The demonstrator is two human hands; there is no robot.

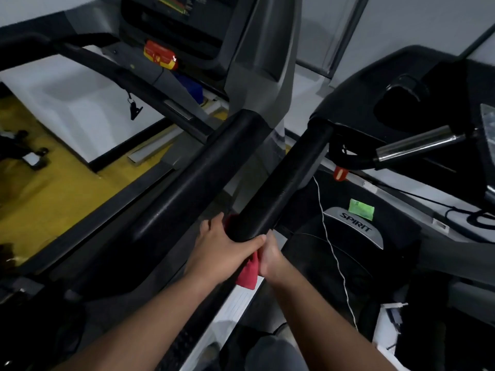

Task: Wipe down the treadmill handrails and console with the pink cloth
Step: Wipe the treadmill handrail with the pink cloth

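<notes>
The near end of a black padded handrail (281,183) is gripped by the left hand (225,247), whose fingers are curled round the rail's rounded end. The pink cloth (247,274) is held between that palm and the rail: a small edge shows beyond the knuckles, and the rest hangs below the end of the rail. The hanging part is pinched by the right hand (270,258), tucked just under the rail's tip with its fingers curled. A second padded rail (192,183) runs alongside to the left, and only a narrow gap is left between the two. The console (174,22) stands well apart at the top, above that second rail. To the right of the gripped rail, more open room is seen over a dark motor cover (356,228), crossed by a thin white cord (332,250). A chrome bar (417,144) juts in at the right, and yellow floor (53,188) lies at far left.
</notes>
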